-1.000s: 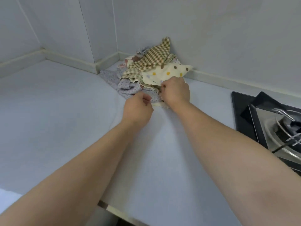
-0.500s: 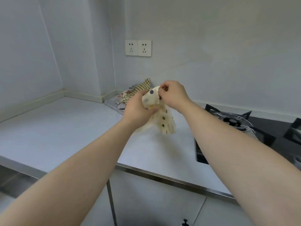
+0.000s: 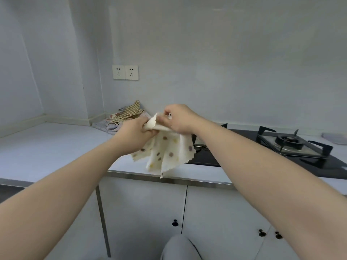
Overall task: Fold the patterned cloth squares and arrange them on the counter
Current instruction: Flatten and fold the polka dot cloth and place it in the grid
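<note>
- Dotted cloth square [image 3: 165, 147] is hanging in the air above the front edge of the surface [image 3: 56, 147], bunched at the top and draping loose below.
- Left hand [image 3: 138, 129] is clamping a gathered part of the upper edge; right hand [image 3: 178, 118] is pinching the same edge just beside it, at a raised corner.
- Remaining patterned cloths [image 3: 124, 117] are lying in a heap in the back corner of the surface, well apart from both hands.
- Judged step: opening the square out before the first fold.
- Recommended technique: be sliding each hand outward along the top edge until each is holding one corner, so the cloth is hanging flat and unwrinkled.
- Be lowering it onto bare surface to the left, keeping the hem clear of the gas hob [image 3: 293, 145] at the right.
- Be matching corners before pressing any crease; thin fabric is likely to slip.
</note>
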`<state>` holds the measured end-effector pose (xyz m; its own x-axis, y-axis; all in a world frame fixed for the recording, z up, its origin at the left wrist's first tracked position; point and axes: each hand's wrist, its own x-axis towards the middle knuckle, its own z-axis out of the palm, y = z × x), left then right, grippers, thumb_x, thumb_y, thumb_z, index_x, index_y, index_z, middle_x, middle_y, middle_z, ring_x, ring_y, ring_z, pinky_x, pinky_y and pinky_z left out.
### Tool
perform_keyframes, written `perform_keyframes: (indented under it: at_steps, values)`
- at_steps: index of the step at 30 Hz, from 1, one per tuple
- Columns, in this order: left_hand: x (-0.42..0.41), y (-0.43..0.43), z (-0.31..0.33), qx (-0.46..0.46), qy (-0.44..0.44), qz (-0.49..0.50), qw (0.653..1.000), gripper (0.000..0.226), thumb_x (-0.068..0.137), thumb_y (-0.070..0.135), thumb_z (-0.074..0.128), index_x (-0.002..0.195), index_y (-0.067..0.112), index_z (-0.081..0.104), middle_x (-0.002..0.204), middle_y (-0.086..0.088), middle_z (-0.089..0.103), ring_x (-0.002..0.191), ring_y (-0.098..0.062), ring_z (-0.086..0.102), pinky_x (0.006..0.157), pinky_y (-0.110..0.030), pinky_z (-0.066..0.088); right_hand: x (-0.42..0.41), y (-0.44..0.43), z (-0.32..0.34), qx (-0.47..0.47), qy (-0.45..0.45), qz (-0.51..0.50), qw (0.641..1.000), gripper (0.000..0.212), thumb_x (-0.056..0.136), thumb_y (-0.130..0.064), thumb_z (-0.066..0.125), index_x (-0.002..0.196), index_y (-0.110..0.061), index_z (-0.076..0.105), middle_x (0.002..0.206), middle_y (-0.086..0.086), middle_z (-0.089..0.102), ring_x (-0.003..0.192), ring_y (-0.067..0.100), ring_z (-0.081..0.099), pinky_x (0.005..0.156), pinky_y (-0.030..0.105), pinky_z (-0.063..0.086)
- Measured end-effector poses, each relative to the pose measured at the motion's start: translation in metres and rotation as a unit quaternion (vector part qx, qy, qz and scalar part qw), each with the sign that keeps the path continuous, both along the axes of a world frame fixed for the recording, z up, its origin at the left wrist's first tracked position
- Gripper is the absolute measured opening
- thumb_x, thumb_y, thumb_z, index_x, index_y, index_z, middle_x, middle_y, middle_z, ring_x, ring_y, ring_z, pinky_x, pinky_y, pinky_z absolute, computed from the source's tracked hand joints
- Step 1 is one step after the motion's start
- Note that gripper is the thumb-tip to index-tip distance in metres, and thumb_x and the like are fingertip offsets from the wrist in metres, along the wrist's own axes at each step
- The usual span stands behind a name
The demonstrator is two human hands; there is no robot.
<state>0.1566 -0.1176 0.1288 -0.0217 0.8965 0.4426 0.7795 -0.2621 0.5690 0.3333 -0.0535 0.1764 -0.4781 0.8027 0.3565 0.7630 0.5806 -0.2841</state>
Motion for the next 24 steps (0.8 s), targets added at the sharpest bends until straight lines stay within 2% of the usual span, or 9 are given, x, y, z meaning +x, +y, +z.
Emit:
perform_keyframes:
  at_steps: [3,6,8,11,15,17,19,21,24]
  values:
    - [0.007,-0.02,-0.002,-0.044,-0.073,-0.079,0.993,0.023,0.096,0.031,0.068,0.094,0.008,0.065,0.071,-0.003,0.06,0.054,-0.013,0.058,0.049,-0.021,0.046,0.027,-0.025,0.002,-0.039,-0.009,0.014,0.999,0.067,0.084,-0.073,0.061,0.086,-0.007,0.066,0.069,0.0,0.051,0.062,0.016,0.046,0.057,0.031,0.035]
    - [0.008,-0.04,-0.003,-0.144,-0.162,-0.148,0.965,0.017,0.096,0.027,0.068,0.095,0.01,0.069,0.074,-0.004,0.062,0.061,-0.018,0.06,0.056,-0.026,0.053,0.049,-0.042,0.002,-0.099,-0.001,0.04,0.994,0.069,0.075,-0.076,0.069,0.083,-0.007,0.068,0.066,-0.001,0.05,0.061,0.014,0.045,0.058,0.03,0.035]
    - [0.008,-0.053,-0.001,-0.197,-0.231,-0.164,0.938,0.02,0.097,0.029,0.066,0.101,0.01,0.07,0.077,-0.006,0.065,0.063,-0.019,0.062,0.061,-0.028,0.057,0.059,-0.051,0.004,-0.137,0.007,0.043,0.99,0.052,0.073,-0.062,0.082,0.087,-0.012,0.074,0.071,-0.001,0.06,0.062,0.012,0.052,0.06,0.027,0.043]
    - [0.007,-0.072,0.006,-0.218,-0.297,-0.153,0.917,0.025,0.099,0.031,0.061,0.094,0.009,0.069,0.072,-0.01,0.065,0.059,-0.02,0.065,0.059,-0.028,0.06,0.073,-0.064,0.011,-0.22,0.018,0.051,0.974,0.031,0.072,-0.032,0.092,0.092,-0.012,0.079,0.076,0.005,0.067,0.063,0.016,0.059,0.062,0.028,0.05]
    - [0.003,-0.093,0.019,-0.209,-0.323,-0.153,0.91,0.036,0.104,0.032,0.053,0.076,0.016,0.069,0.063,-0.004,0.059,0.041,-0.017,0.043,0.044,-0.022,0.038,0.085,-0.076,0.019,-0.374,0.022,0.075,0.924,0.02,0.083,-0.004,0.081,0.1,0.001,0.073,0.094,0.013,0.077,0.082,0.024,0.074,0.081,0.038,0.062]
    - [0.0,-0.098,0.024,-0.207,-0.329,-0.146,0.91,0.031,0.104,0.029,0.051,0.082,0.012,0.065,0.059,-0.002,0.057,0.039,-0.016,0.037,0.044,-0.021,0.03,0.085,-0.076,0.022,-0.402,0.026,0.083,0.911,0.018,0.088,-0.01,0.077,0.103,0.0,0.072,0.101,0.013,0.077,0.09,0.025,0.075,0.086,0.038,0.061]
    - [-0.005,-0.097,0.028,-0.206,-0.313,-0.127,0.918,0.028,0.104,0.026,0.052,0.082,0.011,0.061,0.057,-0.002,0.053,0.037,-0.015,0.034,0.044,-0.023,0.026,0.086,-0.072,0.022,-0.425,0.027,0.079,0.902,0.032,0.092,-0.021,0.074,0.115,0.002,0.07,0.112,0.017,0.075,0.098,0.028,0.073,0.092,0.042,0.059]
    - [-0.012,-0.089,0.027,-0.205,-0.293,-0.102,0.928,0.025,0.102,0.024,0.057,0.08,0.012,0.056,0.053,-0.002,0.046,0.037,-0.015,0.03,0.049,-0.027,0.022,0.086,-0.067,0.018,-0.443,0.028,0.068,0.894,0.039,0.093,-0.032,0.072,0.117,-0.001,0.069,0.114,0.017,0.074,0.096,0.029,0.074,0.088,0.044,0.06]
    - [-0.029,-0.071,0.022,-0.192,-0.271,-0.042,0.942,0.02,0.095,0.023,0.07,0.084,0.012,0.057,0.057,-0.003,0.05,0.041,-0.016,0.033,0.046,-0.025,0.027,0.083,-0.052,0.007,-0.428,0.068,0.061,0.899,0.034,0.093,-0.033,0.072,0.112,-0.004,0.07,0.105,0.016,0.076,0.083,0.025,0.075,0.069,0.034,0.062]
